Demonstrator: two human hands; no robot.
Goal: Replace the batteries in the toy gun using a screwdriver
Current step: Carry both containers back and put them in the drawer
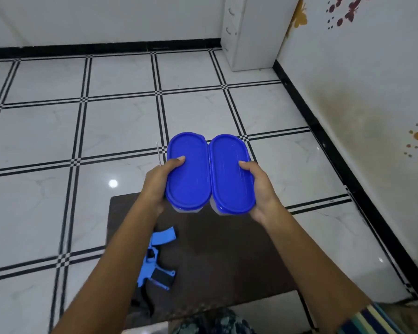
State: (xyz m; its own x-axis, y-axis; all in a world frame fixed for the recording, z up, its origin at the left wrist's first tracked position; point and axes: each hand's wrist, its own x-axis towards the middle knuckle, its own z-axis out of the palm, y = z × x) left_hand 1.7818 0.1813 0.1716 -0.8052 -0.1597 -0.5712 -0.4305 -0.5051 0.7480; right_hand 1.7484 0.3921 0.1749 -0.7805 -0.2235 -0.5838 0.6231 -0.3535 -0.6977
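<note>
Two oval containers with blue lids are held side by side above the floor. My left hand (161, 179) grips the left container (187, 172), thumb on its lid. A thin metal rod (158, 153), perhaps the screwdriver's shaft, sticks up beside that hand. My right hand (258, 189) grips the right container (232, 174), thumb on its lid too. The blue and black toy gun (156, 259) lies on a dark brown mat (227, 256) below my left forearm, which hides part of it. What the containers hold is hidden.
The floor (121, 131) is white tile with black lines. A wall with a black skirting (336, 150) runs along the right. A white cabinet (251, 32) stands in the far corner. Patterned clothing (215, 321) shows at the bottom edge.
</note>
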